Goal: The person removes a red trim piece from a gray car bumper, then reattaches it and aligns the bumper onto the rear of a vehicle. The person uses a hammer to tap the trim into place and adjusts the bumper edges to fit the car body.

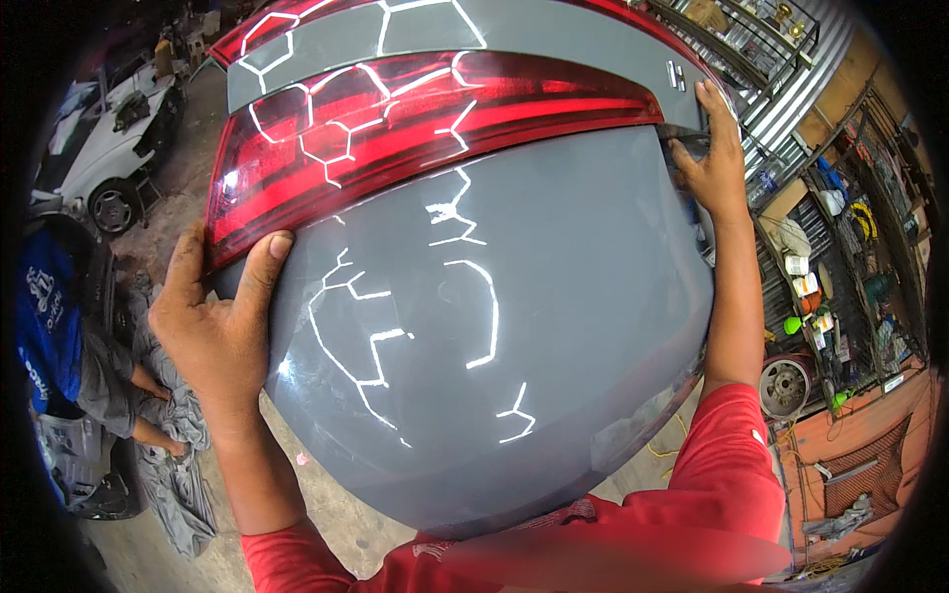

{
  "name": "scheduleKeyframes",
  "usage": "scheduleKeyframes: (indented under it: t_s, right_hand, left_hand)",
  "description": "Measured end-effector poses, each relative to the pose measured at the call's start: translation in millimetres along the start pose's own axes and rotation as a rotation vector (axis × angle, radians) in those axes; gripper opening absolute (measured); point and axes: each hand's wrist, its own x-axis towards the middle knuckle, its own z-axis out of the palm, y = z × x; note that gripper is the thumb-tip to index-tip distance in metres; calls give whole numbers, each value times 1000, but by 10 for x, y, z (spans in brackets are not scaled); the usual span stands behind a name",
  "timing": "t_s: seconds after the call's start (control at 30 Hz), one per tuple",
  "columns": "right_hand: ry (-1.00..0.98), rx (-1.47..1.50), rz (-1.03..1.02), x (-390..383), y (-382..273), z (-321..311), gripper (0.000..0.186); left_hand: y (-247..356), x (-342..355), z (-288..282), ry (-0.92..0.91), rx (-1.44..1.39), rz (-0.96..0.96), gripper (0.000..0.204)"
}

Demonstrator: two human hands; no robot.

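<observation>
The floor is pale, bare and dirty, and the room is a car workshop full of stuff. On the left stands a white car, and near it is another person in a blue top, with a crumpled grey cloth on the floor close by. On the right, a metal rack holds a white tub, an orange bottle and a yellow coil; what is inside the tub and bottle is hidden. A wheel sits low beside the rack. The big grey car bumper is right in front of the worker, between both arms, just under a long red tail light. Bright white lines shine on both. The left hand has its thumb and fingers wide apart, around the corner where bumper and light meet. The right hand touches the far end, finger and thumb apart too.
</observation>
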Motion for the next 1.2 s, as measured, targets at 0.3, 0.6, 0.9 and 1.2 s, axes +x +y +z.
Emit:
scheduleKeyframes:
  t_s: [0.3,0.6,0.9,1.2]
  right_hand:
    - [-3,42,25,-18,-48,-11,79]
    - [12,127,45,-24,-8,0,75]
    - [220,308,17,212,-2,-1,51]
    - [156,544,-436,1403,-1733,-799,58]
  left_hand:
    - [17,0,19,36,7,28,44]
    - [-54,4,-3,-30,2,-22,48]
    - [-51,21,-8,-34,-4,-39,50]
    - [-24,16,20,52,-47,33,38]
